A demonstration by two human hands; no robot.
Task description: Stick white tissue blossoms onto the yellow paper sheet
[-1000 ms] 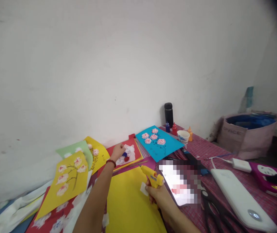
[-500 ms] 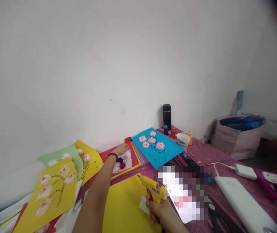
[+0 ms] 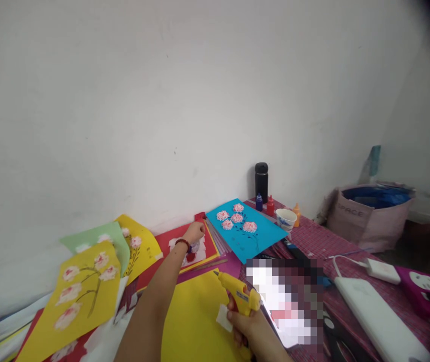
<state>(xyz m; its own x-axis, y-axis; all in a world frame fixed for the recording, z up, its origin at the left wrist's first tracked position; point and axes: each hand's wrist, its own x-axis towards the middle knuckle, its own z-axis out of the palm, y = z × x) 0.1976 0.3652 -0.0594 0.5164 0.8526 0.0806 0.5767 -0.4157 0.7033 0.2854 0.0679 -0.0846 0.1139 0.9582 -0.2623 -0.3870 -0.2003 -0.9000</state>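
Observation:
In the head view my right hand [image 3: 245, 324] is wrapped round the grip of a yellow glue gun [image 3: 242, 295], its nozzle pointing up and left. A small white piece [image 3: 224, 319] shows beside the thumb. Beneath the gun lies a yellow sheet of paper [image 3: 192, 317]. My left arm stretches forward, a dark red bracelet at the wrist. The fingers of my left hand [image 3: 194, 233] are curled over crumpled white tissue [image 3: 200, 251] with a red tuft [image 3: 191, 257], on red paper [image 3: 154, 270]. What those fingers hold, if anything, is hidden.
A blue sheet with pink-white flowers [image 3: 263, 240] lies at the back. Paint bottles [image 3: 270, 207], a white bowl [image 3: 286, 219] and a black flask [image 3: 261, 183] stand behind it. Scissors [image 3: 335, 334] and a white power bank [image 3: 380, 317] lie right. Flower pictures [image 3: 82, 296] are at left.
My left hand has shifted slightly right over the tissue, and its forearm has swung right with it. My right hand keeps the glue gun in nearly the same place.

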